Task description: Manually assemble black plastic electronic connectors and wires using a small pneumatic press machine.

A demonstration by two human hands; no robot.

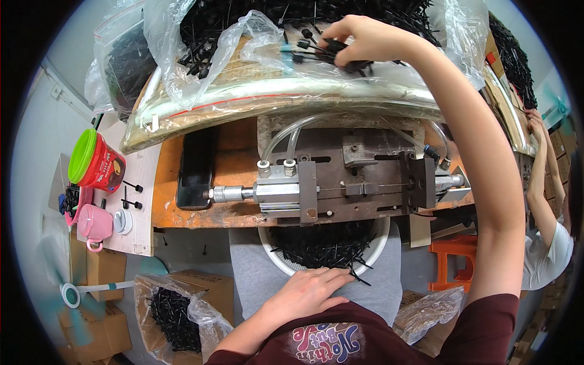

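Right hand [368, 41]: fingers and thumb curled round a bunch of black stemmed parts [319, 55], ends poking out left of my fingertips. It's over the near edge of a plastic-lined tray [213, 97]; big heap of the same parts [365, 11] just beyond it.

Left hand [309, 291]: palm down, fingers loosely straight and together, at the near rim of the white basket [387, 240] in my lap. No grip visible; can't tell if anything's under the palm. More black parts [319, 240] in the basket, right ahead of those fingers.

Between my hands: metal clamping fixture [365, 176] with air tubes [277, 137], on the orange wooden bench [237, 143]. Phone [196, 170] lies ahead and left of my left hand; red bucket [108, 167] and pink cup [95, 222] well farther left. Co-worker [550, 249] sits well off to the right of both hands.
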